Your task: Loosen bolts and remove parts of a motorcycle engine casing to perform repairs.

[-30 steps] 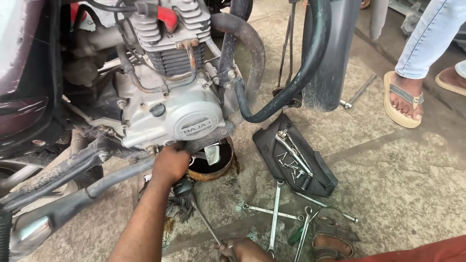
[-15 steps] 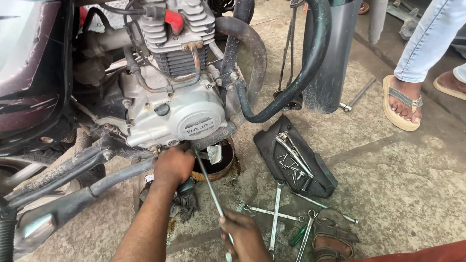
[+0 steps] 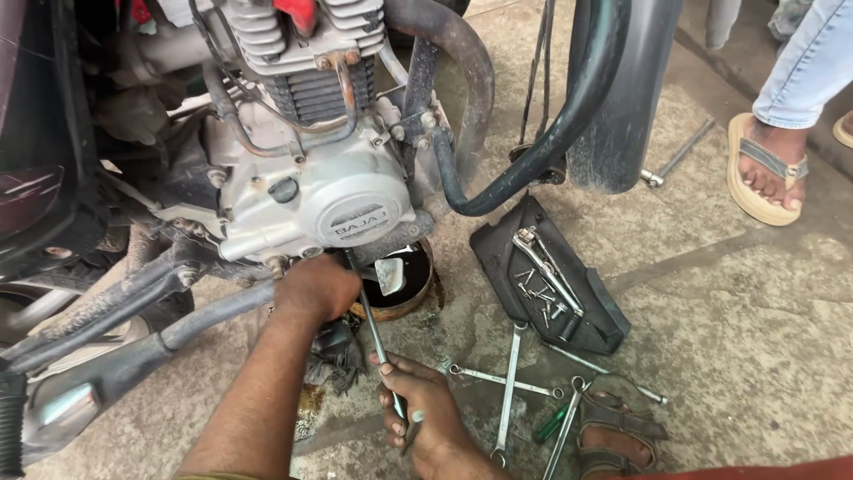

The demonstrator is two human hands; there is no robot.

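The left hand, at centre left of the frame, is curled up against the underside of the silver, finned motorcycle engine, its fingers hidden, so what they grip cannot be told; it seems pressed there to steady whatever sits at the bottom of the crankcase. The right hand, at lower centre, is closed around the handle end of a long, thin steel rod tool, which slants up from it to the engine's base beside the left hand, held far back as if for reach and leverage.

Directly under that spot sits a round, rusty metal pan of dark oil, placed to catch drips. To the right, a black plastic cover lies upturned as a tray for bolts and a spanner. Slim steel spanners lie spread on the concrete floor, near the right hand. At upper right stands another person's sandalled foot.
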